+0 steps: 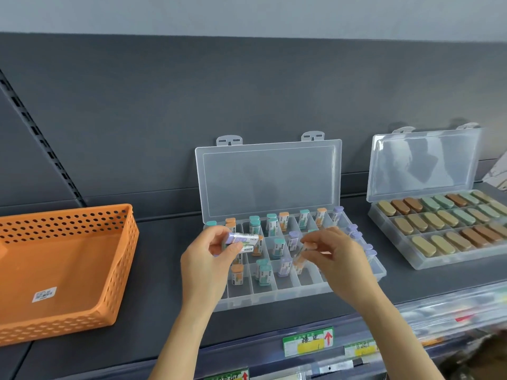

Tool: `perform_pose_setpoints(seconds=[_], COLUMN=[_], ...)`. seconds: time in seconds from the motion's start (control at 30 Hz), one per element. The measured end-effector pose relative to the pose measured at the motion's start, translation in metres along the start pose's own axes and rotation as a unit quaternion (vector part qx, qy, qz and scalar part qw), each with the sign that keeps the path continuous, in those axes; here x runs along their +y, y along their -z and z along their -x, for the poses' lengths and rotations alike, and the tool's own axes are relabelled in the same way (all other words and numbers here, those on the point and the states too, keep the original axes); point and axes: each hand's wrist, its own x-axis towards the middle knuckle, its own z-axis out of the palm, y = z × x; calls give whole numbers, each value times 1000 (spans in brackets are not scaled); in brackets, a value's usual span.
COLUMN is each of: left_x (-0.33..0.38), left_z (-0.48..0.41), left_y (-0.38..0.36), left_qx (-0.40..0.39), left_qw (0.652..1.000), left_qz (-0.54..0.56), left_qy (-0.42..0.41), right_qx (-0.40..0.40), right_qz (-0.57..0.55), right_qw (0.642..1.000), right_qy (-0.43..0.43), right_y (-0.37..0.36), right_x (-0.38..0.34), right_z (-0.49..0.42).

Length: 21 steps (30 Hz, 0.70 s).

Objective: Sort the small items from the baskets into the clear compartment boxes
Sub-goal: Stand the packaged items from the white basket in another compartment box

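Hands meet over the middle of the shelf, both above the open compartment box. The left hand (208, 261) has its fingers and thumb curled round two small items lying sideways: a purple-capped tube (241, 238) on top and a green-labelled tube (247, 248) just beneath it, their ends sticking out to the right. The right hand (340, 261) reaches in from the right with its fingertips drawn together, pinching a blurred tube (304, 246) whose colour I cannot make out; it hangs over the middle row of compartments.

Under both hands sits the clear compartment box (274, 297), its lid (269, 179) standing upright against the dark back panel (247, 91). Many of its cells hold tubes standing on end: teal-capped ones (279, 246), orange-capped ones (237, 274) and purple-capped ones (285, 266), some two to a cell. Several cells along the front row show nothing in them.

Well to the left, an orange perforated basket (120, 270) rests on the grey shelf (153, 270), with a white barcode sticker (44, 294) on its floor. To the right, apart from the first box, a second clear box (428, 261) stands with its own lid (422, 163) raised; its rows are packed with flat oval pieces (439, 220) in tan, brown and pale green. Green and yellow price labels (307, 341) line the shelf's front edge.
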Motion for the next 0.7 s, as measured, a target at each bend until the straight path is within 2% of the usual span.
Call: perform_pose_setpoints(seconds=[0.2, 0.4, 0.57, 0.7], left_x=[-3, 1, 4, 8], left_z=[-1, 1, 3, 4], left_y=[-7, -11, -21, -23], left_qx=[-16, -16, -37, -39], left_qw=[1000, 1000, 999, 999], left_qz=[-3, 2, 11, 0], left_qy=[-2, -6, 3, -14], right_qx=[-44, 37, -31, -32], right_qz=[72, 50, 118, 188], right_qw=[995, 997, 991, 977], right_qy=[48, 50, 49, 100], right_y=[-15, 12, 4, -11], right_x=[5, 14, 27, 32], right_z=[6, 2, 1, -1])
